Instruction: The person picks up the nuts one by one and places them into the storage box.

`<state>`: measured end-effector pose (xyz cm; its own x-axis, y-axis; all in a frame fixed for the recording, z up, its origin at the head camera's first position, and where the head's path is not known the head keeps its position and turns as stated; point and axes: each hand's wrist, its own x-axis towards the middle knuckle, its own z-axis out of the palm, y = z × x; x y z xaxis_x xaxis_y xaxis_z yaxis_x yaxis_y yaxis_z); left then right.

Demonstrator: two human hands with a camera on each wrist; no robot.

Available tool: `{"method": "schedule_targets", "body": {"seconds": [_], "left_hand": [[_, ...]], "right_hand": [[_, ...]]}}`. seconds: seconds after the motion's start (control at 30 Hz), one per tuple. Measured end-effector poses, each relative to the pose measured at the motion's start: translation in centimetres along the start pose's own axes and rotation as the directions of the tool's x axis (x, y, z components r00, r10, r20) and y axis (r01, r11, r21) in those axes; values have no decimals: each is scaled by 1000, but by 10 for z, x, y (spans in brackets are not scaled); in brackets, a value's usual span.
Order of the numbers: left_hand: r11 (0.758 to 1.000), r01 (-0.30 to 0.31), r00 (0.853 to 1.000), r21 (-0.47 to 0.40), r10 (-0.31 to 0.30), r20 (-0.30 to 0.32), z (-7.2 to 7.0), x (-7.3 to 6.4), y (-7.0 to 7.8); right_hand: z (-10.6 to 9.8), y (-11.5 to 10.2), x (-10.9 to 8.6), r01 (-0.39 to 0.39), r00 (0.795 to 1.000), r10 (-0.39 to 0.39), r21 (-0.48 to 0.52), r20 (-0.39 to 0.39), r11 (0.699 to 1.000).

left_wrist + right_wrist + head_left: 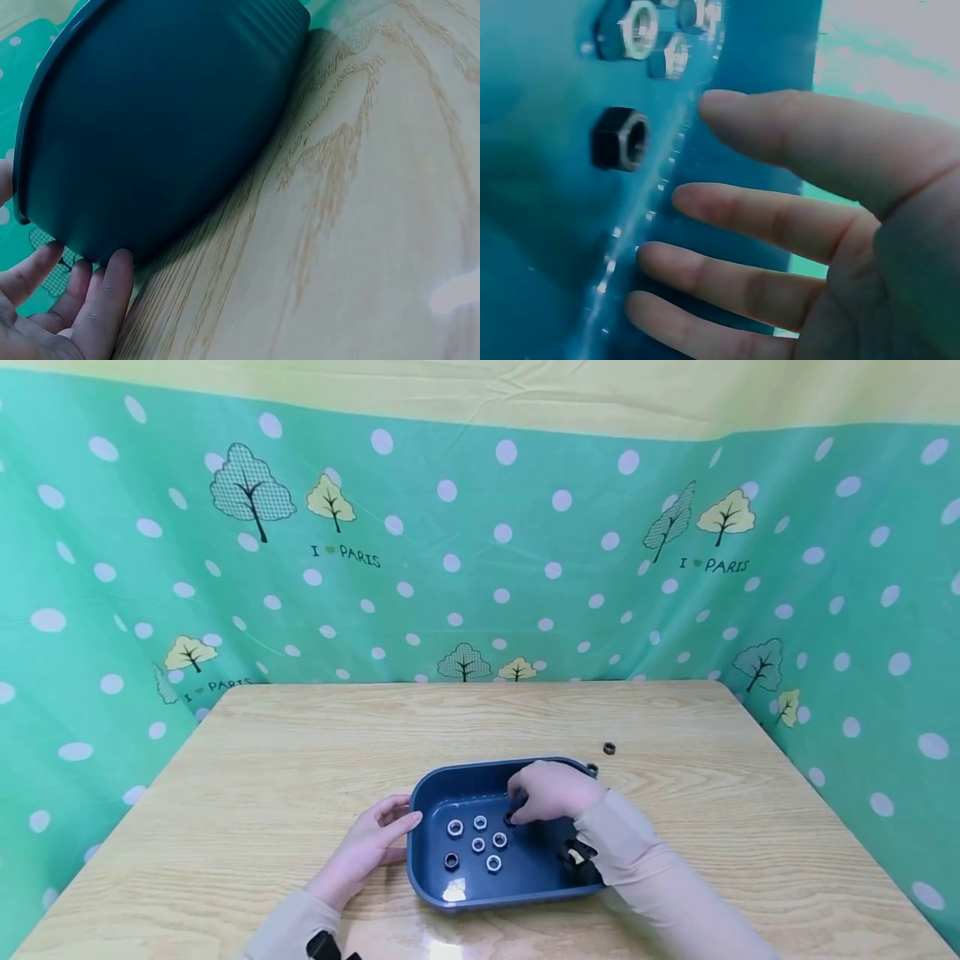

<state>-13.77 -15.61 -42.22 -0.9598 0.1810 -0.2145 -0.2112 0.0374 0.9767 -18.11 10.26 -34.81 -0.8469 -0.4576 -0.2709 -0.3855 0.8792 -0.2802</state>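
A dark blue plastic tray stands on the table with several silver hex nuts scattered in its left half. Also on its floor is a black nut near the left front corner. My left hand holds the tray's left end, thumb at the rim and fingertips against the outer wall. Inside the tray, my right hand is beside another black nut. Its thumb and fingers are spread, with nothing between them in the right wrist view.
One dark nut lies on the wooden table behind the tray's right side. A second dark nut sits just outside the tray's back right corner. A green dotted curtain hangs behind the table and along both sides.
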Motion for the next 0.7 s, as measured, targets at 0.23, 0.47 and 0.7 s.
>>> {"method": "schedule_targets", "body": {"seconds": [0.23,0.47,0.7], "left_hand": [[1000,6,1000,1,-6,-1,-1,1,2],[1000,4,1000,4,-4,16,-2,1,4],[1000,13,1000,3,-13,9,-2,3,3]], "right_hand": [[-12,-1,-8,-5,1000,5,48,-5,999],[-22,4,-14,-8,1000,8,54,-14,999],[-28,14,-19,12,1000,-12,100,-9,995]]}}
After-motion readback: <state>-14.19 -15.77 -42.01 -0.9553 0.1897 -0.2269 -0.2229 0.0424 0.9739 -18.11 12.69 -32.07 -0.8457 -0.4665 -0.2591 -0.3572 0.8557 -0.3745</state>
